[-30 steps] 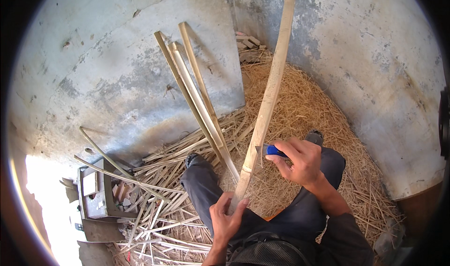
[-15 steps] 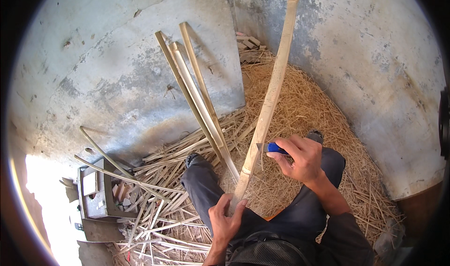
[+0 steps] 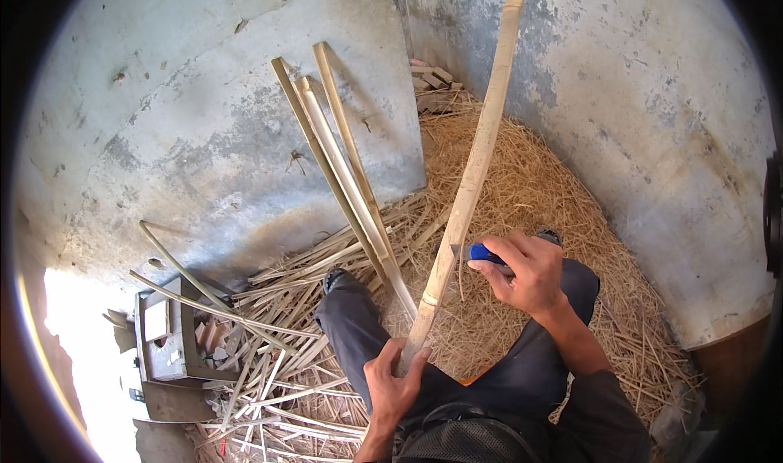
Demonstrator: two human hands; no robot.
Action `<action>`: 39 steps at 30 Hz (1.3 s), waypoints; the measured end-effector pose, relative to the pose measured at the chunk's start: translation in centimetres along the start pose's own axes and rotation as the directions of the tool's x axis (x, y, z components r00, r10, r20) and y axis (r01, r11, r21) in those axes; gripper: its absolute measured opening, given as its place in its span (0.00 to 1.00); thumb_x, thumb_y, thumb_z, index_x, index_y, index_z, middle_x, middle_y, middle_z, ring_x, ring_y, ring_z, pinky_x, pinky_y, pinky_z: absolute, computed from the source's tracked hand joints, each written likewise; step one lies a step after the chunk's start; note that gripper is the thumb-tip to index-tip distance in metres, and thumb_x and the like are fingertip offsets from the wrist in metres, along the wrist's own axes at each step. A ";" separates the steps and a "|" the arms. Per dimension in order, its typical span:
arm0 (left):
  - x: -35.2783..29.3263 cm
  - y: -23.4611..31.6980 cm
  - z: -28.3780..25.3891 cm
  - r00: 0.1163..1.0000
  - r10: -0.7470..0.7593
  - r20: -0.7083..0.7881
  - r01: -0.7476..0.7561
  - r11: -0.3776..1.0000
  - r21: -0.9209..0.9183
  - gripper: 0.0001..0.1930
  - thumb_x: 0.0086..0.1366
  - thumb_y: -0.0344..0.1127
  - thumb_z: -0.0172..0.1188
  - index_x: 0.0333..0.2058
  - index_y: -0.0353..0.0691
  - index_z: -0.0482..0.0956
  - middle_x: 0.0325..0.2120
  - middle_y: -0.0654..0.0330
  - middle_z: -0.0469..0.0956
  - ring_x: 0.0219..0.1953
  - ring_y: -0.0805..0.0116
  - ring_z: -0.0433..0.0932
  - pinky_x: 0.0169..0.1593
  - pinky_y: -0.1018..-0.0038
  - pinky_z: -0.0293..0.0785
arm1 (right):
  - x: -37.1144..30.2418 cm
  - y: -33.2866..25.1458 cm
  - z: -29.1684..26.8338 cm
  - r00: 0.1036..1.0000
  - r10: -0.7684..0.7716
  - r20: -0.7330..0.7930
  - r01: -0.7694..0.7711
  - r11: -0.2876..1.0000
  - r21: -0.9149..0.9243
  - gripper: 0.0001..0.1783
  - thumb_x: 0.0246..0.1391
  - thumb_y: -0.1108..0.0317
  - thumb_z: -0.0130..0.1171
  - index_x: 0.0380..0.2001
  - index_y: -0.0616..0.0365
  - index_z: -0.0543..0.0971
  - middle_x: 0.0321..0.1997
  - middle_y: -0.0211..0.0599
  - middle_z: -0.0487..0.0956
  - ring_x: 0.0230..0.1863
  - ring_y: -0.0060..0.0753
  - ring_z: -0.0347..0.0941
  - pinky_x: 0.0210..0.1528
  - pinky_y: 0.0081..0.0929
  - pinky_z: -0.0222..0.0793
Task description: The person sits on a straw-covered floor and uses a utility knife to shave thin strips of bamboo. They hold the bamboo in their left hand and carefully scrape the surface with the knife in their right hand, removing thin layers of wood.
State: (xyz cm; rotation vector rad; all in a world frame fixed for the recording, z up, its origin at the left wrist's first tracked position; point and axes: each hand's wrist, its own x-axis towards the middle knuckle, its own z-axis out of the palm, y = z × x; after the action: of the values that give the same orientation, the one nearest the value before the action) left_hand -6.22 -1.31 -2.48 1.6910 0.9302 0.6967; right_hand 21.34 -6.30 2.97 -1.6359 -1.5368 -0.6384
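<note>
A long split bamboo strip slants up and away from my lap toward the far right wall. Its near end is gripped by my left hand, thumb on one side and fingers round the other. My right hand is closed round a utility knife with a blue body. The knife's short blade touches the strip's right edge, around the middle of its length. A thin curled shaving hangs down beside the blade.
Several bamboo strips lean on the left wall. Straw-like shavings heap up in the corner, and cut strips lie scattered at the left. Beside them stands a box-like cabinet with broken pieces inside. My knees are spread either side of the strip.
The far end of the bamboo strip has dipped slightly, and its tip now shows fully. My right hand and the knife have shifted a little up and right along the edge.
</note>
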 end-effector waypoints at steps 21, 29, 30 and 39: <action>1.0 -4.2 -1.2 0.614 -0.060 0.787 0.709 0.479 -0.517 0.30 0.80 0.64 0.51 0.43 0.35 0.75 0.18 0.72 0.63 0.16 0.84 0.56 0.20 0.83 0.51 | 0.1 -0.2 -0.2 0.997 0.057 0.051 -0.061 0.996 0.072 0.16 0.59 0.51 0.74 0.39 0.51 0.87 0.25 0.30 0.81 0.19 0.31 0.76 0.21 0.30 0.69; 0.8 -0.6 -0.5 0.914 -0.210 0.348 0.341 0.863 -0.373 0.20 0.78 0.48 0.63 0.41 0.32 0.78 0.21 0.70 0.69 0.20 0.85 0.60 0.25 0.80 0.56 | 0.2 0.8 -0.2 0.972 0.158 0.172 -0.196 0.953 0.230 0.18 0.59 0.53 0.75 0.39 0.55 0.85 0.30 0.34 0.85 0.24 0.37 0.82 0.25 0.32 0.74; 1.0 -1.0 -0.4 0.959 -0.171 0.225 0.238 0.918 -0.317 0.14 0.75 0.39 0.68 0.39 0.32 0.80 0.23 0.70 0.72 0.24 0.86 0.62 0.28 0.79 0.57 | 0.4 0.9 -0.3 0.956 0.186 0.226 -0.241 0.937 0.251 0.17 0.58 0.53 0.75 0.39 0.55 0.85 0.30 0.34 0.85 0.25 0.38 0.82 0.25 0.33 0.74; 0.9 -0.2 -0.7 0.964 -0.225 0.143 0.265 0.862 -0.431 0.12 0.71 0.35 0.71 0.34 0.33 0.79 0.19 0.67 0.77 0.25 0.82 0.71 0.30 0.80 0.64 | -2.5 2.1 0.5 0.984 -0.018 0.176 0.006 0.998 0.065 0.11 0.54 0.61 0.77 0.37 0.50 0.87 0.26 0.27 0.81 0.23 0.31 0.79 0.25 0.29 0.71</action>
State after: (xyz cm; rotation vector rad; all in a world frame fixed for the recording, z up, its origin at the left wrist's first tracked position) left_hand -6.34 -0.21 -2.48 1.1600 0.8278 0.6024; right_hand 22.98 -7.26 0.30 -1.6722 -1.6768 -0.4553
